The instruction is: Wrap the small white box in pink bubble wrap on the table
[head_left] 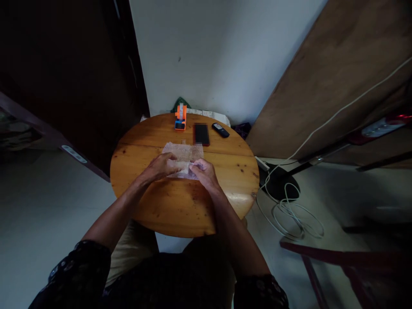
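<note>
We judge the clear plastic sheet (183, 152) is best worked with both hands low and the pull even, so the film neither tears nor slides (it looks thin, crinkled and translucent). It lies mid-counter (180, 206), its near edge pinched in the narrowed fingers of the left hand (160, 167) and the right hand (204, 171). Beyond it, near the far rim, sit an orange block (180, 116), a phone (201, 134) and a remote (220, 130).

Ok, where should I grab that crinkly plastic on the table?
Take the plastic by its near edge, coming from your side of the table. It lies flat and thin, so only an edge gives a grip, and the left hand and right hand hold it there.
</note>
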